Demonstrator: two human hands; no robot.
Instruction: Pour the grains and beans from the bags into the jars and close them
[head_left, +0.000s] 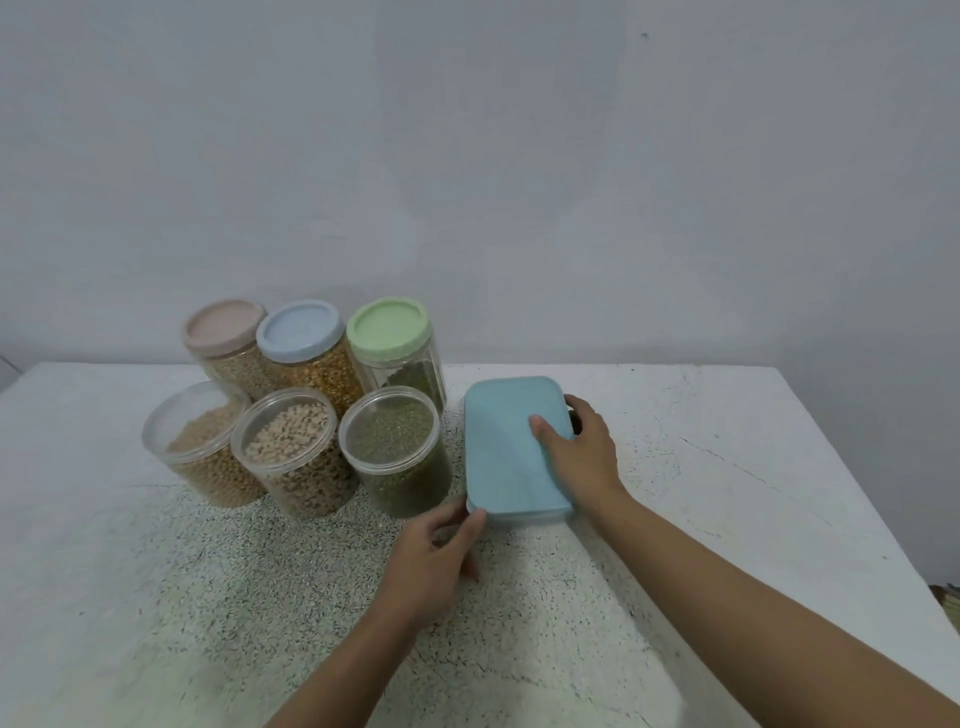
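A rectangular container with a light blue lid (506, 447) stands on the table, right of the jars. My right hand (579, 449) grips its far right edge, thumb lying on the lid. My left hand (439, 545) holds its near left corner with thumb and fingers. Three lidded jars stand at the back: pink lid (224, 326), blue lid (300, 330), green lid (388, 327). In front stand three clear jars: tan grains (200, 441), pale beans (291, 452), green beans (395, 457); whether those three have clear lids, I cannot tell.
The jars cluster on the left half of a white speckled table (701, 467). A plain grey wall rises behind the table. The table's right edge runs diagonally at the far right.
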